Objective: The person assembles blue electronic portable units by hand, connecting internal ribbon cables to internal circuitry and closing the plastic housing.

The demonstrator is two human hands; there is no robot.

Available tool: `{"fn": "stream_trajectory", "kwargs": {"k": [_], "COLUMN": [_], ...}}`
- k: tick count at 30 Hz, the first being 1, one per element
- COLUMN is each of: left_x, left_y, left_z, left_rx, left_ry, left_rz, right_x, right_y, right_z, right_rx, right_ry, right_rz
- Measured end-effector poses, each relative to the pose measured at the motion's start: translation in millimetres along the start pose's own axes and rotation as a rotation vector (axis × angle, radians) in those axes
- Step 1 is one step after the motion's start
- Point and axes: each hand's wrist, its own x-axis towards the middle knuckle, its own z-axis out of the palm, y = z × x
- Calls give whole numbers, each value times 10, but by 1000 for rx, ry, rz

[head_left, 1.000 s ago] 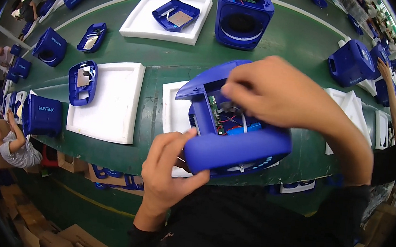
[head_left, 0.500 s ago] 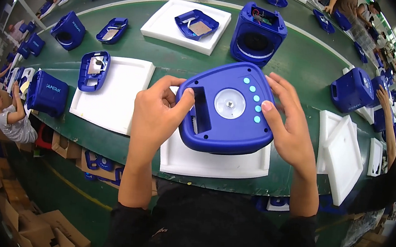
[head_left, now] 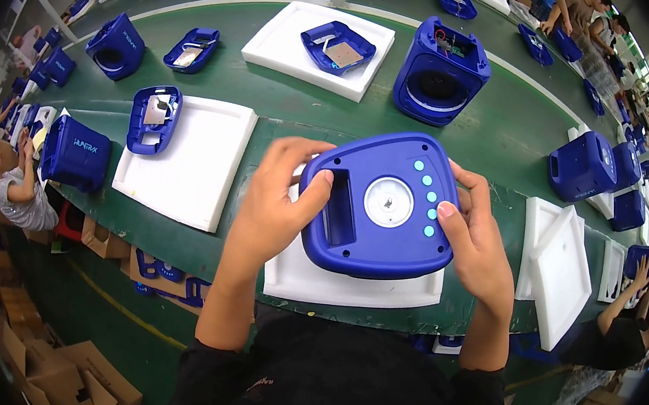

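One blue casing point(head_left: 371, 242), buttons point(head_left: 427, 180) upward, slot point(head_left: 341, 208) left, long axis unclear

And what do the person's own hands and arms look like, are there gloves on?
No gloves: the left hand and the right hand are bare. The forearms are bare too, and black sleeves cover the arms higher up. The black top has a small pale marking on it.

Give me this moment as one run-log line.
left hand: gripping blue housing by slot | right hand: gripping it beside cyan buttons | beneath: white foam tray
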Motion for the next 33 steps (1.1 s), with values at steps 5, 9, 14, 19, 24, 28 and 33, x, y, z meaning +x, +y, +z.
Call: {"fn": "stream_trajectory", "kwargs": {"k": [5, 9, 14, 19, 24, 28, 33], "left_x": [59, -31, -380, -641, -666, -427, -181], "left_y": [-98, -442, -1097, -1467, -1520, -1177, -266], "left_z": [-22, -288, -817, -884, -945, -662, -39], "left_rx": [-385, -567, -803, -826, -840, -801, -532], "left_ry": [-248, -226, -73, 64, 68, 83, -9], "left_rz": [-273, -281, -343, -347, -295, -102, 103], "right_x": [30, 1, -116, -147, -261, -359, -279], "right_y": [95, 296, 215, 116, 127, 6, 187], "right_z": [69, 371, 1139, 1474, 1549, 1338, 599], "right_rx": [8, 242, 21, -78, -66, -199, 40], "right_ry": [51, 5, -89, -157, -106, 50, 347], "right_rz": [-60, -234, -334, -495, -586, -625, -494]}}
